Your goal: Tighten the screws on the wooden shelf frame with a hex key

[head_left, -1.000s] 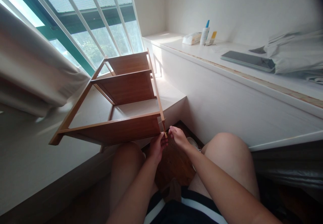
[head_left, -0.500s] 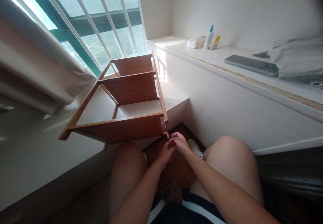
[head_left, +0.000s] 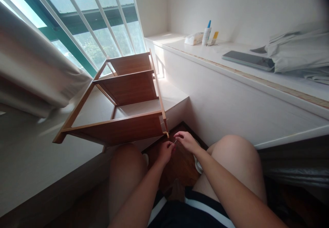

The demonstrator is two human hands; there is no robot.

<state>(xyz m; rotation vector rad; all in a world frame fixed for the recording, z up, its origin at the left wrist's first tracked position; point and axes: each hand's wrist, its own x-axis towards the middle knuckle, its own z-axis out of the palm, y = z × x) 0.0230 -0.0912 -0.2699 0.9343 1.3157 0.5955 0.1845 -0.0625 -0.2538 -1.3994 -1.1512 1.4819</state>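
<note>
Both hands are low in the middle, just past my knees. My left hand [head_left: 166, 151] is closed in a pinch, thumb against the fingers. A little higher and to the right, my right hand [head_left: 186, 141] also pinches, its fingertips bent toward the left. Between the two sets of fingertips shows a thin, pale, short piece [head_left: 175, 141], too small to name. Close in front of the hands is the near corner of a brown wooden shelf rack [head_left: 128, 89] with three panels, resting on the white ledge. Neither hand visibly touches the rack.
On the white counter [head_left: 205, 58] at right are a tissue pack [head_left: 193, 39], a white bottle with blue tip [head_left: 206, 35], a small yellow-topped item [head_left: 215, 37], a phone [head_left: 248, 60] and folded grey fabric [head_left: 298, 51]. A curtain [head_left: 38, 67] hangs left, beside a barred window.
My hands have moved slightly apart, showing the thin piece between the fingertips. The whole view has shifted a little, so the rack and counter appear farther left and slightly higher.
</note>
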